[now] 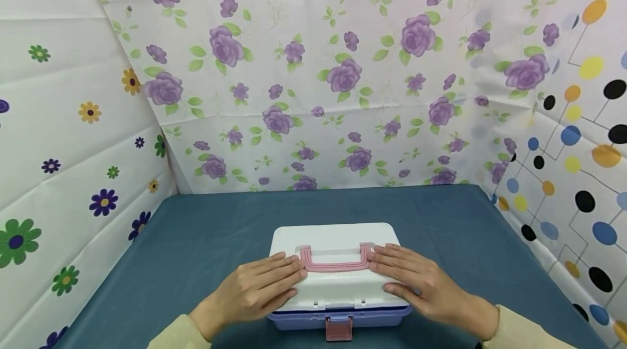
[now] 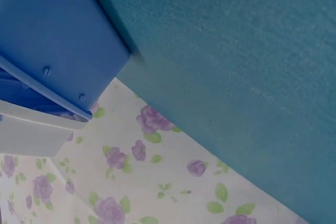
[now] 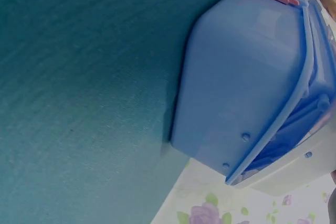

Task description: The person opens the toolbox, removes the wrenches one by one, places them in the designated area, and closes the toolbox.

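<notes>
A plastic storage box [image 1: 338, 292] with a white lid [image 1: 338, 234] and a blue base [image 1: 294, 320] stands at the near middle of the table. The pink carry handle [image 1: 335, 267] lies folded down on the lid. At the front, the pink latch [image 1: 339, 330] hangs loose below the rim. My left hand [image 1: 257, 286] rests on the lid's left side, fingers straight, tips by the handle. On the right side my right hand [image 1: 416, 278] lies likewise, its thumb lower on the lid. In the right wrist view a gap shows between the lid and the base [image 3: 236, 87]; the left wrist view shows it too.
A dark blue-green cloth [image 1: 206, 229] covers the table. Behind it hangs a white curtain with purple roses [image 1: 343, 74]. Flower-printed cloth [image 1: 103, 202] stands along the left side, and cloth with coloured dots [image 1: 570, 136] along the right.
</notes>
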`<action>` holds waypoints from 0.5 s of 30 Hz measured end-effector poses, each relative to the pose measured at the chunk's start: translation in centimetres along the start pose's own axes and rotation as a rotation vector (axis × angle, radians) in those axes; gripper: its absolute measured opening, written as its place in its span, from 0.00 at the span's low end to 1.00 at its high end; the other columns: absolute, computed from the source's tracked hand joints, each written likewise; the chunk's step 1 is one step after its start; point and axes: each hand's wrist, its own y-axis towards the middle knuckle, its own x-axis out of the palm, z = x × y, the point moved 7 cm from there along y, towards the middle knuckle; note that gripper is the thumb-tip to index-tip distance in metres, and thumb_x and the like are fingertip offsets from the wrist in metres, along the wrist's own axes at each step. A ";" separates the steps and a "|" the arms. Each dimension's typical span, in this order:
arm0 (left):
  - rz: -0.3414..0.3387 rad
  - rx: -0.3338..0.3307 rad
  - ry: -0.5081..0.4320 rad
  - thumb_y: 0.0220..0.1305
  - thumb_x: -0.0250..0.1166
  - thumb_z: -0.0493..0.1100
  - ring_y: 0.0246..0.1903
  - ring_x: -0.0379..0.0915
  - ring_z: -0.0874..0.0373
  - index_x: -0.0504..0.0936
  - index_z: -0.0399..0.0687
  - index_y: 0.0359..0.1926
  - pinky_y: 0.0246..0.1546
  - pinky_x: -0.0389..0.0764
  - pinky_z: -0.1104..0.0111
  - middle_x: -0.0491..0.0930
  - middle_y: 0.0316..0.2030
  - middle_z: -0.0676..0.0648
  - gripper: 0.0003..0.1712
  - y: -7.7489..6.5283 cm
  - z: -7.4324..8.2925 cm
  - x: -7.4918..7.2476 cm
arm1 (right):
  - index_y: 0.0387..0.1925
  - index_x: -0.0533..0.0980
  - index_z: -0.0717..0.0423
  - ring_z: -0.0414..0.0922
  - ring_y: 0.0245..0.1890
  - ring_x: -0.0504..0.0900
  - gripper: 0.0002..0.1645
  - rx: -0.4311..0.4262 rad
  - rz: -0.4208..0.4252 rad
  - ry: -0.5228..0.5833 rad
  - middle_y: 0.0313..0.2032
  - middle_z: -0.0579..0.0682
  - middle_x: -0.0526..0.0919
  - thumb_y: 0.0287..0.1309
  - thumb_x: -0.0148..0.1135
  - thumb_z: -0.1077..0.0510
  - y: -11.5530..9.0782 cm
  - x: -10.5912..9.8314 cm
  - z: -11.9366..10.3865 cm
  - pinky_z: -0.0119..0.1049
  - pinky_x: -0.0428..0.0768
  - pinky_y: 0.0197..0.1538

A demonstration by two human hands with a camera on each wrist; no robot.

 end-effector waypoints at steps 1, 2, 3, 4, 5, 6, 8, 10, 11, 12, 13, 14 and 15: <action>0.000 -0.001 0.007 0.78 0.60 0.44 0.50 0.87 0.49 0.88 0.36 0.55 0.54 0.84 0.60 0.87 0.53 0.40 0.18 0.0 0.0 0.0 | 0.60 0.78 0.74 0.53 0.71 0.72 0.24 0.005 -0.001 0.003 0.66 0.62 0.78 0.77 0.58 0.57 0.1 0.0 0.0 0.41 0.65 0.76; -0.002 -0.001 0.014 0.79 0.60 0.44 0.50 0.87 0.49 0.88 0.36 0.55 0.54 0.84 0.60 0.87 0.53 0.40 0.18 0.1 0.0 0.0 | 0.60 0.78 0.74 0.53 0.72 0.72 0.24 0.011 -0.002 0.006 0.66 0.62 0.78 0.77 0.58 0.57 0.1 0.0 0.1 0.40 0.65 0.76; -0.004 -0.003 0.020 0.79 0.60 0.44 0.50 0.87 0.49 0.87 0.36 0.55 0.54 0.84 0.60 0.87 0.53 0.40 0.18 0.1 0.0 -0.1 | 0.61 0.78 0.74 0.52 0.72 0.72 0.24 0.020 -0.004 0.013 0.66 0.62 0.78 0.77 0.58 0.57 0.2 0.0 0.1 0.40 0.65 0.75; -0.004 -0.003 0.026 0.79 0.59 0.44 0.50 0.87 0.49 0.87 0.36 0.55 0.54 0.84 0.60 0.87 0.53 0.40 0.18 0.1 -0.1 -0.1 | 0.61 0.78 0.73 0.52 0.72 0.72 0.24 0.027 -0.005 0.015 0.66 0.61 0.78 0.77 0.58 0.57 0.2 -0.1 0.2 0.40 0.65 0.75; -0.007 -0.003 0.031 0.79 0.59 0.44 0.50 0.87 0.49 0.87 0.36 0.55 0.54 0.84 0.60 0.87 0.53 0.40 0.18 0.2 -0.1 -0.1 | 0.62 0.77 0.73 0.51 0.72 0.72 0.24 0.034 -0.005 0.016 0.67 0.61 0.78 0.77 0.58 0.57 0.3 -0.1 0.3 0.40 0.66 0.75; -0.008 -0.001 0.037 0.79 0.59 0.44 0.51 0.86 0.49 0.87 0.36 0.56 0.54 0.84 0.60 0.87 0.53 0.40 0.18 0.2 -0.1 -0.1 | 0.62 0.77 0.72 0.51 0.72 0.72 0.24 0.041 -0.005 0.019 0.67 0.60 0.78 0.77 0.58 0.57 0.3 -0.1 0.3 0.40 0.66 0.75; -0.012 0.003 0.047 0.80 0.59 0.44 0.51 0.86 0.49 0.87 0.36 0.57 0.55 0.84 0.60 0.87 0.53 0.40 0.19 0.2 0.0 -0.1 | 0.63 0.77 0.71 0.50 0.71 0.72 0.24 0.056 -0.006 0.024 0.67 0.60 0.78 0.77 0.58 0.57 0.3 -0.1 0.5 0.40 0.67 0.74; -0.015 0.007 0.057 0.80 0.59 0.44 0.51 0.86 0.49 0.86 0.36 0.58 0.55 0.84 0.60 0.86 0.54 0.40 0.19 0.3 0.0 -0.2 | 0.63 0.77 0.70 0.50 0.71 0.73 0.24 0.070 -0.008 0.027 0.66 0.59 0.78 0.77 0.58 0.57 0.3 -0.1 0.6 0.40 0.67 0.74; -0.017 0.010 0.061 0.80 0.59 0.44 0.52 0.86 0.49 0.86 0.36 0.58 0.55 0.84 0.60 0.86 0.54 0.40 0.19 0.3 0.0 -0.2 | 0.63 0.77 0.70 0.50 0.71 0.73 0.24 0.077 -0.009 0.030 0.66 0.59 0.79 0.77 0.58 0.57 0.3 -0.2 0.7 0.40 0.67 0.74; -0.018 0.013 0.066 0.79 0.59 0.44 0.52 0.86 0.49 0.86 0.37 0.58 0.55 0.84 0.60 0.86 0.55 0.40 0.19 0.3 0.0 -0.2 | 0.64 0.77 0.69 0.51 0.70 0.74 0.24 0.085 -0.011 0.031 0.66 0.59 0.79 0.77 0.58 0.57 0.3 -0.2 0.8 0.39 0.67 0.74; -0.020 0.015 0.070 0.79 0.59 0.44 0.52 0.86 0.49 0.86 0.37 0.59 0.55 0.84 0.60 0.86 0.55 0.40 0.19 0.3 0.0 -0.2 | 0.64 0.77 0.69 0.51 0.70 0.74 0.24 0.092 -0.013 0.032 0.66 0.59 0.79 0.76 0.58 0.57 0.2 -0.2 0.9 0.39 0.67 0.74; -0.020 0.017 0.072 0.79 0.59 0.45 0.52 0.86 0.49 0.86 0.37 0.59 0.55 0.84 0.60 0.86 0.55 0.40 0.19 0.3 0.0 -0.2 | 0.64 0.77 0.69 0.51 0.70 0.74 0.24 0.099 -0.015 0.033 0.66 0.59 0.79 0.76 0.59 0.57 0.2 -0.2 1.0 0.39 0.67 0.74; -0.020 0.019 0.075 0.79 0.59 0.45 0.52 0.86 0.49 0.86 0.37 0.59 0.55 0.84 0.60 0.86 0.55 0.40 0.19 0.3 0.0 -0.3 | 0.64 0.77 0.68 0.51 0.70 0.74 0.24 0.105 -0.016 0.034 0.65 0.59 0.79 0.76 0.59 0.57 0.1 -0.2 1.1 0.39 0.68 0.74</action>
